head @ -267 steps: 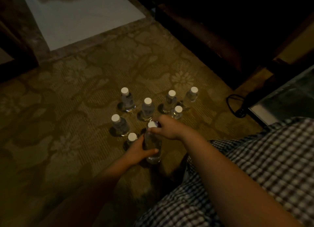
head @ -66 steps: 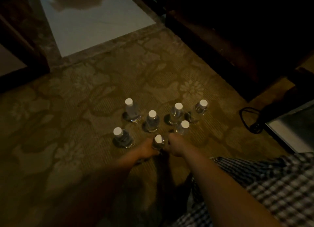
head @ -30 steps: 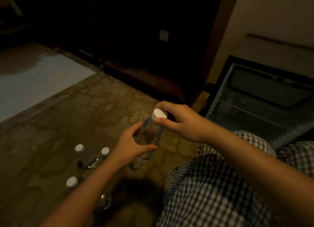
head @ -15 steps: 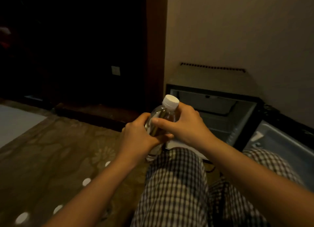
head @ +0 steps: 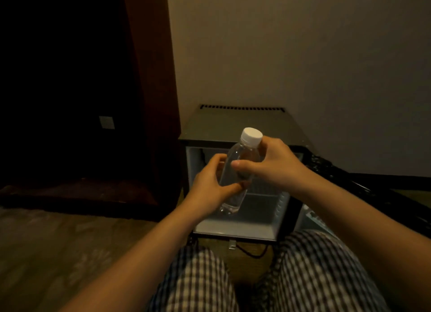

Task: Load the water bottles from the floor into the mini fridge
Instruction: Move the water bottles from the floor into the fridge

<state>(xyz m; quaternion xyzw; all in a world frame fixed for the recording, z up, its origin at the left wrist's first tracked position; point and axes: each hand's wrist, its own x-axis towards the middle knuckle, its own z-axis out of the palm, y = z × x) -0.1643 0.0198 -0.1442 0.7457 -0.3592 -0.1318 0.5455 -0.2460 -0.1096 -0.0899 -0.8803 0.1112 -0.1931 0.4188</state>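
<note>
Facing the open mini fridge [head: 235, 125], both hands' fingers [head: 218, 166] clamp the water bottle [head: 235, 171].

text: none legible | bottle [head: 235, 171]: no readable label | fridge [head: 242, 125]: unmarked

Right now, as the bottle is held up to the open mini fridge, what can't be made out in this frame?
- Head view: the other floor bottles lie outside the frame.
- Mini fridge interior: the water bottle, left hand and right hand cover its middle, so any contents cannot be told.
- Fridge door: dark, inner shelves unreadable.
- Left of the fridge: too dark to identify.
</note>
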